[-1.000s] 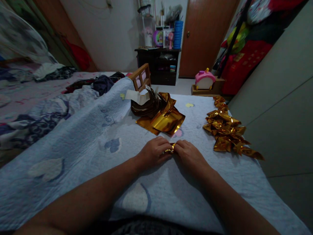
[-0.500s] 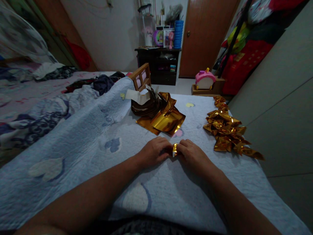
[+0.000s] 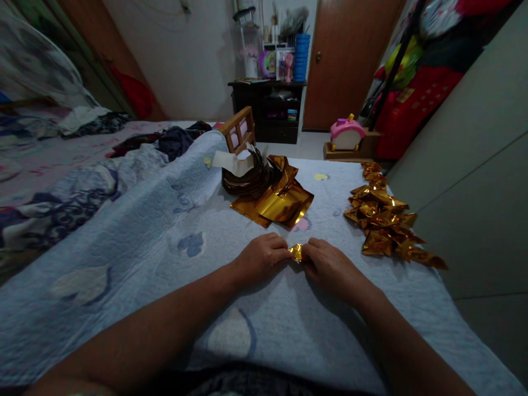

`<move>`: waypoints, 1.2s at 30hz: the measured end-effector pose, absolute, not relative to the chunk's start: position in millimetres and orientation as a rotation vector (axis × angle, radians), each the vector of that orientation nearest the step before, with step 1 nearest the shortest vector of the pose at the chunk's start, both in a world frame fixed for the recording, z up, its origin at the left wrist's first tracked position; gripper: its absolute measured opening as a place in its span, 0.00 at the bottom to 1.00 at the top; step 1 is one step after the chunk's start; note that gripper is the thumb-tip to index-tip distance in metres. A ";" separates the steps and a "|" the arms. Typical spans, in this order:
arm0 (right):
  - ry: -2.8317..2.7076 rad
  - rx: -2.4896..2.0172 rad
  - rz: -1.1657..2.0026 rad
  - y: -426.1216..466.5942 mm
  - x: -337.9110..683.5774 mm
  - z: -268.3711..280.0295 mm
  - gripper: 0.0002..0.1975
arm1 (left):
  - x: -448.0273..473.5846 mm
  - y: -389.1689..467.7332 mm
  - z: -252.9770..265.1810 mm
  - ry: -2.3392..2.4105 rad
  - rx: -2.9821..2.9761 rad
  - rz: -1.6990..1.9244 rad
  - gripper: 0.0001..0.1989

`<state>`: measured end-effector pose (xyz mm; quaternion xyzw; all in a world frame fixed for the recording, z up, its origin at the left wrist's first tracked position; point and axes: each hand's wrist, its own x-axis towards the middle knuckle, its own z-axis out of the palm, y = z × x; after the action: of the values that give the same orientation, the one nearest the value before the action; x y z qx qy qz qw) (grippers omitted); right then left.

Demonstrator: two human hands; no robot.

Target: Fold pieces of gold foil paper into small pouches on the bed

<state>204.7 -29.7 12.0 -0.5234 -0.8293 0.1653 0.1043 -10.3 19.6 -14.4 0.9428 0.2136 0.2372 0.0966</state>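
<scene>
1. Left hand (image 3: 264,257) knuckles-up on the pale blue quilt (image 3: 173,231), fingertips closed together on the left end of a small piece of gold foil (image 3: 296,252).
2. Right hand (image 3: 328,265) likewise palm-down, fingertips pinched on the right end of the same foil piece.
3. Foil piece caught between the two sets of fingertips, low over the quilt; only a short bright strip visible in the gap, the rest hidden under the fingers. Whether touching the quilt, impossible to tell.
4. Just beyond the fingertips, flat gold sheets (image 3: 277,206) fanned on the quilt.
5. Behind those sheets, a dark round bundle (image 3: 245,179) with a white paper scrap (image 3: 233,161) on top, beside a small wooden frame (image 3: 238,130).
6. Off to the right of the right-hand fingers, well apart, a long heap of folded gold pieces (image 3: 383,217) near the quilt's edge.
7. Far past the fingers, on the floor, a pink-roofed toy (image 3: 346,133).
</scene>
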 end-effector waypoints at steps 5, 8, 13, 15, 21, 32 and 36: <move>-2.440 -1.594 0.518 -28.6 211.1 12.9 0.07 | -9.4 18.4 -11.5 0.626 2.789 0.714 0.11; -2.440 -1.626 0.528 -27.7 213.5 13.2 0.07 | -9.4 18.4 -12.4 0.641 2.770 0.678 0.10; -2.433 -1.667 0.563 -26.7 214.6 15.6 0.09 | -9.5 18.8 -14.4 0.673 2.752 0.641 0.08; -2.443 -1.659 0.577 -26.5 214.7 17.3 0.09 | -9.0 18.8 -14.8 0.676 2.755 0.622 0.09; -2.462 -1.718 0.553 -25.9 211.9 21.9 0.08 | -4.8 17.3 -16.3 0.787 2.695 0.596 0.09; -2.447 -1.817 0.528 -23.9 211.4 14.8 0.09 | -1.5 18.8 -12.7 0.938 2.479 0.565 0.05; -2.439 -1.814 0.522 -24.0 211.5 14.6 0.09 | -1.6 18.9 -10.5 0.911 2.431 0.582 0.08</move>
<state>211.5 -24.0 14.6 -0.5879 -0.7905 0.1693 0.0289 -1.6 18.9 -10.5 0.8874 0.3326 0.2124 0.2384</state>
